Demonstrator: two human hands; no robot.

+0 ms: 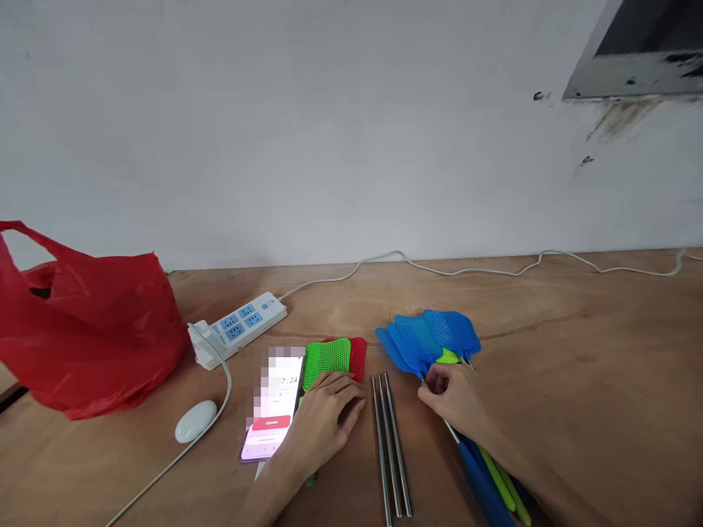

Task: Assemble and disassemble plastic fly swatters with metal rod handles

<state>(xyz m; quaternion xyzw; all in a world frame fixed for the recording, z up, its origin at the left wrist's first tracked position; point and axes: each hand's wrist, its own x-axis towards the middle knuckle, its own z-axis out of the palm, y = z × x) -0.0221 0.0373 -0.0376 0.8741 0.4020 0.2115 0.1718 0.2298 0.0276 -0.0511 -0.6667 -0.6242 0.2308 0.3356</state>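
Note:
My left hand [328, 416] lies palm down, fingers loosely stretched, over the lower edge of a green fly swatter [325, 361]. A red fly swatter [358, 357] shows from under the green one. With thumb and forefinger closed, my right hand [459, 395] grips a thin metal shaft just below the fanned heads of several blue fly swatters [420, 340]. A yellow-green swatter head [449, 356] peeks out beneath them. Blue handles [483, 487] and green handles [502, 479] extend below my right wrist. Between my hands lie 3 metal rods [391, 446], side by side.
A lit phone [273, 410] lies beside my left hand. Behind it sits a white power strip [242, 329], its cord running along the wall. A white oval device [196, 421] on a cable and a red plastic bag [93, 329] are at left on the wooden table [604, 380].

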